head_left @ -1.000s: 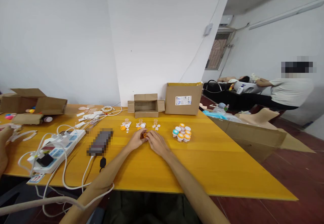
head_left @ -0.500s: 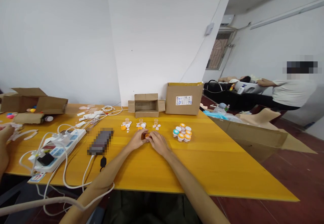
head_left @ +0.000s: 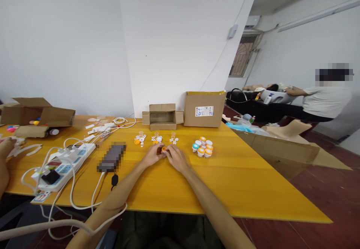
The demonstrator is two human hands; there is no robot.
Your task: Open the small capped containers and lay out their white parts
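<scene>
Close together over the table, my left hand (head_left: 153, 155) and my right hand (head_left: 174, 156) both have their fingers closed around a small orange ring-shaped cap (head_left: 164, 149). Fingers cover much of it, and I cannot tell what lies under it. Just beyond my hands stand small clear jars (head_left: 156, 134) in a row. Loose white perforated discs (head_left: 174, 141) and an orange cap (head_left: 137, 142) lie by them. To the right of my right hand is a cluster of capped jars (head_left: 201, 150), with orange, white and teal lids.
An open small carton (head_left: 162, 119) and a larger cardboard box (head_left: 204, 110) stand at the back. Left are a phone (head_left: 111, 158), a power strip (head_left: 63, 168) and trailing cables. Another person's hand (head_left: 6, 147) is at the far left; a person (head_left: 323, 99) sits at right.
My fingers have shifted slightly around the orange cap, which shows a little more clearly. The other person's hand at the far left has moved a little. The jars stay put.
</scene>
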